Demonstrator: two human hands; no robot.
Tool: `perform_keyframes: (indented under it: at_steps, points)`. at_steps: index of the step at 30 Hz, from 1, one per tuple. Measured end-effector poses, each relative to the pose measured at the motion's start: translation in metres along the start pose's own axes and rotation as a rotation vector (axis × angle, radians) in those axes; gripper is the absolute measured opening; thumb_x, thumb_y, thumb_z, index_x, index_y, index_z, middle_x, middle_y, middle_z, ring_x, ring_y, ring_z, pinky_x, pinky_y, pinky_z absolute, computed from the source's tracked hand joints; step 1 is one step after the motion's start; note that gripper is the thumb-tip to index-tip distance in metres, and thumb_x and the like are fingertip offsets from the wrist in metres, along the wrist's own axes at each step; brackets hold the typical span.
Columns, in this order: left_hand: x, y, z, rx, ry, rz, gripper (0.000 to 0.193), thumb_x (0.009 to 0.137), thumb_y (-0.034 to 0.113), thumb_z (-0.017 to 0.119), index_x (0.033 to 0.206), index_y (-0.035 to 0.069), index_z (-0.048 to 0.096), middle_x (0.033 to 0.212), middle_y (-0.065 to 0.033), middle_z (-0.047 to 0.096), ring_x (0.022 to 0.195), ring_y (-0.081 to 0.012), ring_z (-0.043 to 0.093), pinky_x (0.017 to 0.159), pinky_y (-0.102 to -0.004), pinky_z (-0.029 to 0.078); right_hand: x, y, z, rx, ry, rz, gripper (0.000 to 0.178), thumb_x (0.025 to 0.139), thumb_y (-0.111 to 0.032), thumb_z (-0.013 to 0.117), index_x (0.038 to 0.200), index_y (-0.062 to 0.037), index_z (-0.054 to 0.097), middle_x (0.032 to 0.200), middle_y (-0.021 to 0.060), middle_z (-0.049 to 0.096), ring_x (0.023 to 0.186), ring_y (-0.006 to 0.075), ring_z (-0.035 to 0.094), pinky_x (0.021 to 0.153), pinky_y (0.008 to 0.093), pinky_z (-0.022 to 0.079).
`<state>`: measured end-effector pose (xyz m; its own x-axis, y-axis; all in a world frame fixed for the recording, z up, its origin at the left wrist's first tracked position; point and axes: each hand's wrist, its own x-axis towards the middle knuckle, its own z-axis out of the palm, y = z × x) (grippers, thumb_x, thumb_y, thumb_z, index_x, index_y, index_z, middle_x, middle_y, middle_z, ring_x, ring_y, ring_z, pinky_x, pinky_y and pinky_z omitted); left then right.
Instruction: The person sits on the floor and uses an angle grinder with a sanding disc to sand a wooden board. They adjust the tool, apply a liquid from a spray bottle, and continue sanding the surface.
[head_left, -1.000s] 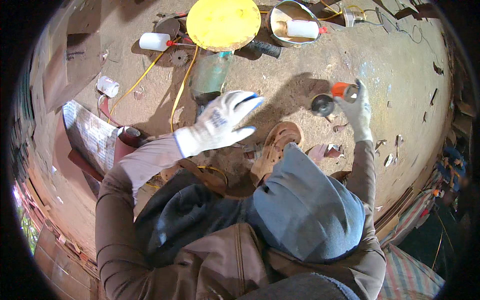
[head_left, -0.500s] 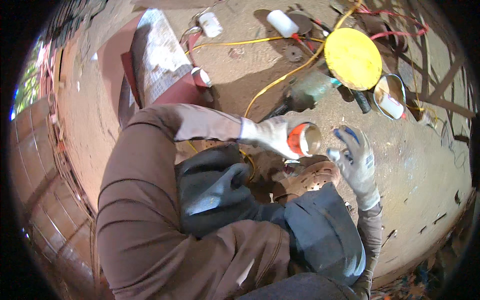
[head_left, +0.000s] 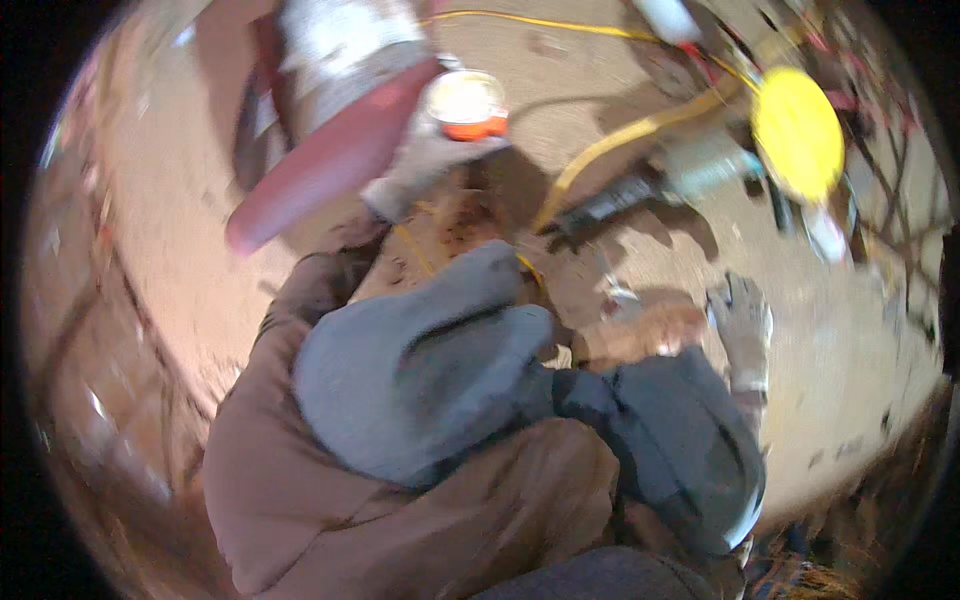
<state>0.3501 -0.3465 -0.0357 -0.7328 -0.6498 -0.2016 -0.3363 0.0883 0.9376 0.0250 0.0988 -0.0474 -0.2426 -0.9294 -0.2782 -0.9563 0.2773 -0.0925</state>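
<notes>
My left hand (head_left: 428, 158), in a pale work glove, is wrapped round a small orange and white round tub (head_left: 466, 102), its light round top facing up. It is held beside a dark red curled sheet (head_left: 335, 155) on the ground. My right hand (head_left: 742, 325), also gloved, is off to the right beside my knee. Its fingers are stretched out and nothing shows in them. A brown shoe (head_left: 640, 335) is between my legs, near that hand. The picture is smeared by motion.
A teal and black power tool (head_left: 660, 190) lies ahead on the sandy ground, with a yellow cord (head_left: 610, 145) beside it. Beyond are a round yellow disc (head_left: 797, 135) and white bottles (head_left: 668, 20). A paper-like printed sheet (head_left: 350, 50) lies at the far left.
My left hand has carried the tub away from my right hand, left and forward to the red sheet. My right hand's fingers have straightened. The view has shifted.
</notes>
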Motion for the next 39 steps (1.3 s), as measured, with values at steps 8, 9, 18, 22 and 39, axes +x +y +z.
perform_keyframes:
  at_steps: [8,9,18,22,39]
  points:
    - [0.045,-0.007,-0.068,0.034,0.122,-0.24,0.041,0.081,0.027,0.081,0.11,0.008,0.06,0.099,-0.0022,0.061,0.091,-0.0142,0.057,0.083,-0.0306,0.047,-0.163,-0.058,0.0,0.28,-0.293,1.066,0.053,0.09,-0.048,0.061,0.126,-0.0097,0.063,0.124,0.0188,0.063,0.114,0.0358,0.06,0.095,0.0466,0.049]
    - [0.056,-0.001,-0.073,0.034,0.129,-0.263,0.039,0.082,0.028,0.08,0.109,0.009,0.06,0.096,-0.0019,0.061,0.089,-0.0137,0.057,0.081,-0.03,0.046,-0.187,-0.074,0.001,0.364,-0.334,1.124,0.052,0.09,-0.048,0.062,0.125,-0.0095,0.063,0.122,0.0187,0.064,0.113,0.0357,0.061,0.093,0.0469,0.049]
    - [0.096,0.054,-0.029,-0.058,0.099,-0.465,0.027,0.091,0.038,0.071,0.094,0.012,0.065,0.074,0.0012,0.058,0.065,-0.0096,0.053,0.06,-0.0247,0.044,-0.285,-0.229,0.104,0.642,-0.543,1.669,0.055,0.085,-0.051,0.067,0.123,-0.0112,0.061,0.127,0.0221,0.055,0.118,0.041,0.055,0.097,0.0503,0.048]
    - [0.106,0.06,-0.018,-0.038,-0.213,-0.36,0.026,0.095,0.034,0.068,0.107,0.01,0.068,0.094,0.0002,0.066,0.077,-0.0108,0.062,0.068,-0.0284,0.051,-0.256,-0.212,0.12,0.694,-0.065,1.829,0.081,0.083,-0.058,0.068,0.144,-0.0105,0.044,0.141,0.0286,0.045,0.129,0.0462,0.046,0.106,0.0531,0.04]
    - [0.049,0.12,0.303,0.606,-1.058,0.623,0.09,0.061,0.046,0.088,0.135,0.011,0.048,0.13,-0.0157,0.052,0.123,-0.0362,0.049,0.106,-0.0478,0.042,-0.186,0.009,0.045,0.482,0.972,1.673,0.079,0.081,-0.037,0.082,0.14,0.0023,0.047,0.125,0.0194,0.058,0.11,0.0323,0.057,0.093,0.0412,0.047]
